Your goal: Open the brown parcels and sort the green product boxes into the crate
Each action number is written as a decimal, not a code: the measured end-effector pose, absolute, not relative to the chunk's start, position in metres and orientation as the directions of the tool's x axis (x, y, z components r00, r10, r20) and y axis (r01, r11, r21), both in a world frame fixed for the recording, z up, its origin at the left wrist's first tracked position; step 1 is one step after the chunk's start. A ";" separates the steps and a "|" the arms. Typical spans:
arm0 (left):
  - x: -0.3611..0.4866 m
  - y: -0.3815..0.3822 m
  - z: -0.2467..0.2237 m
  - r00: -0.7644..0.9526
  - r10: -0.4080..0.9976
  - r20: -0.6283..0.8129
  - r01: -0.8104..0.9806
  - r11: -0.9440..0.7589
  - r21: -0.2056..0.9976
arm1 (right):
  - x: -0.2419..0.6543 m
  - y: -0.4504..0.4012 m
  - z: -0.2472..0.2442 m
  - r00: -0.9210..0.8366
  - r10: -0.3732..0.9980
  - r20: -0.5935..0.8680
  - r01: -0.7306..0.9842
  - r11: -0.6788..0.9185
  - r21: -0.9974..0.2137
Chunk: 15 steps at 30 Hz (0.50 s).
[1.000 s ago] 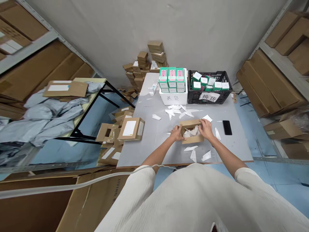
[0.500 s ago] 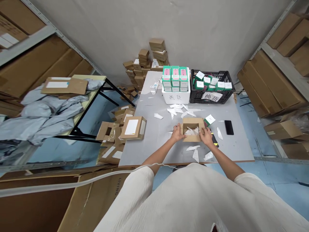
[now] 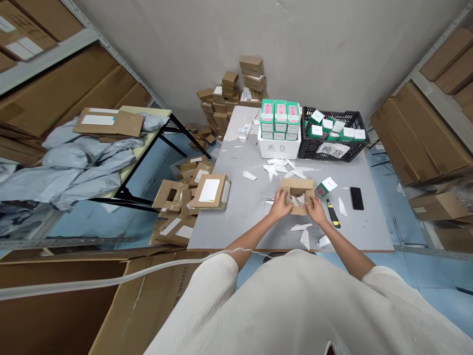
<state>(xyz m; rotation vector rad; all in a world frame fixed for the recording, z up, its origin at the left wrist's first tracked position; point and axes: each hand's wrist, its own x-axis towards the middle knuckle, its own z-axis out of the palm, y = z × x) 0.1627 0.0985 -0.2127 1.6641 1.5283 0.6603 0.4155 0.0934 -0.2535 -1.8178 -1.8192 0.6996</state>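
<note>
Fingers [image 3: 285, 197] half-curled, left hand [image 3: 280, 207] and right hand [image 3: 316, 210] gripping kraft box [image 3: 297, 184] edges, white paper [image 3: 298, 200] inside.

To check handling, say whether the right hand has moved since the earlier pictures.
Yes: the right hand has shifted toward the person, judged against the phone.

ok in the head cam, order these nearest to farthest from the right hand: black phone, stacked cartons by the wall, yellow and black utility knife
From the right hand:

1. Yellow and black utility knife, just to the hand's right on the grey table
2. Black phone, farther right on the table
3. Stacked cartons, beyond the table's far end, by the wall
</note>
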 end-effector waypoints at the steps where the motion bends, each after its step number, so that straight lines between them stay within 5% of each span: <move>1: 0.161 0.100 -0.211 0.136 0.985 -0.107 0.580 0.009 0.815 | 0.414 0.094 -0.251 -0.003 1.000 -0.002 0.754 0.001 -0.657; 9: 0.115 0.122 -0.207 0.042 0.997 -0.062 0.654 0.020 0.756 | 0.374 0.126 -0.239 -0.100 0.994 0.032 0.722 0.095 -0.686; 15: 0.058 0.136 -0.212 -0.039 0.998 -0.057 0.702 0.068 0.709 | 0.309 0.162 -0.234 -0.152 0.984 -0.096 0.737 0.048 -0.674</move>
